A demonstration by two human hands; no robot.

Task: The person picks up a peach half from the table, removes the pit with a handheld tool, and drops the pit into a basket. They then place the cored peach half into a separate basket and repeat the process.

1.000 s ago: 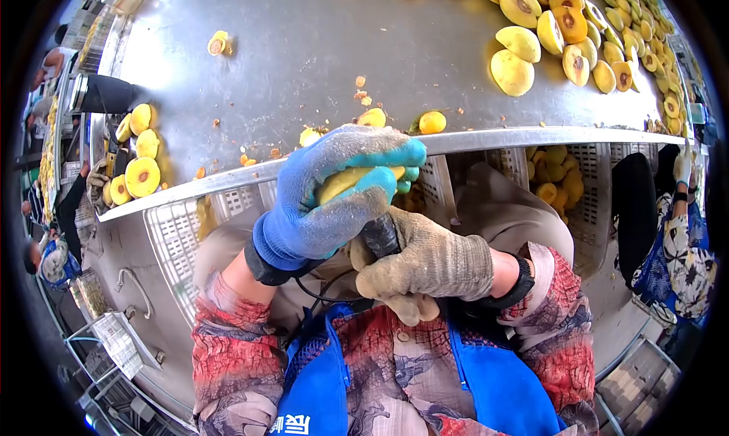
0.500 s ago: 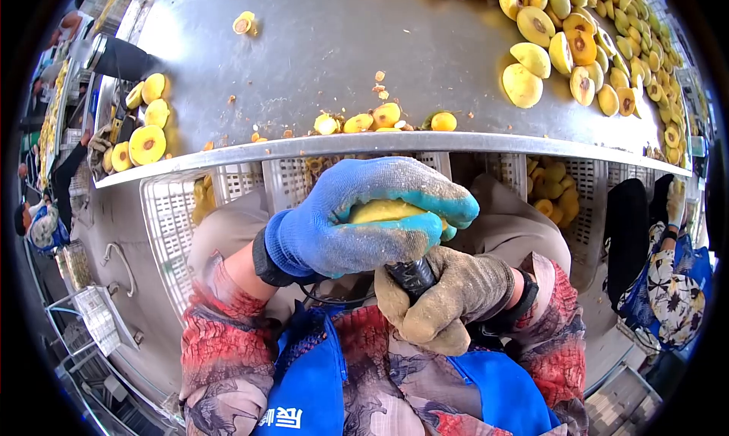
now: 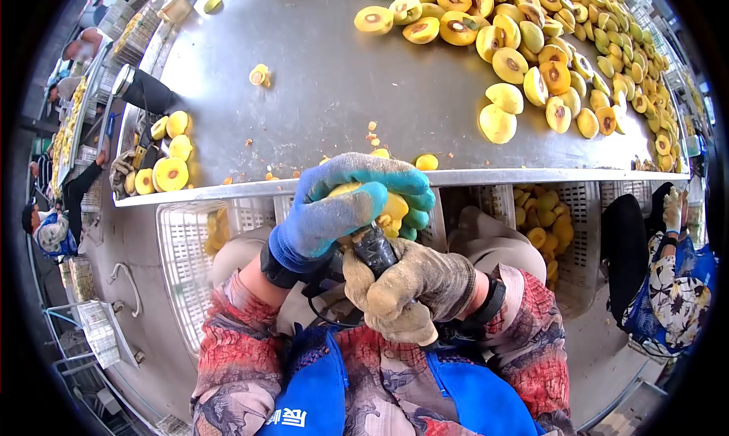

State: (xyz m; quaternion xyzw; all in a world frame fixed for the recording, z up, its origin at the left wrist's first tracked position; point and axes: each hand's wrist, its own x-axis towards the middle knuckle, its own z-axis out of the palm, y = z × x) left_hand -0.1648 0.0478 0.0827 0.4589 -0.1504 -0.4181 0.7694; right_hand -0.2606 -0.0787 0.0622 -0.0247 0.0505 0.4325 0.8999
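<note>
My left hand (image 3: 342, 208), in a blue and teal glove, is wrapped round a yellow fruit half (image 3: 391, 212) just below the metal table's front edge. My right hand (image 3: 410, 288), in a dirty beige glove, grips a black taped tool (image 3: 374, 250). The tool's upper end meets the fruit from below; its tip is hidden. A cable loops below the tool. One small yellow piece (image 3: 427, 162) lies at the table edge beyond the hands.
Many halved yellow fruits (image 3: 509, 65) cover the right side of the metal table (image 3: 304, 117). More halves (image 3: 170, 175) lie at its left corner. White crates (image 3: 186, 246) with fruit stand under the edge. Co-workers (image 3: 676, 284) sit at right and far left.
Both hands have shifted left in view, and my left hand has tilted so more of the fruit shows. The view has shifted, with more of the table's far side visible.
</note>
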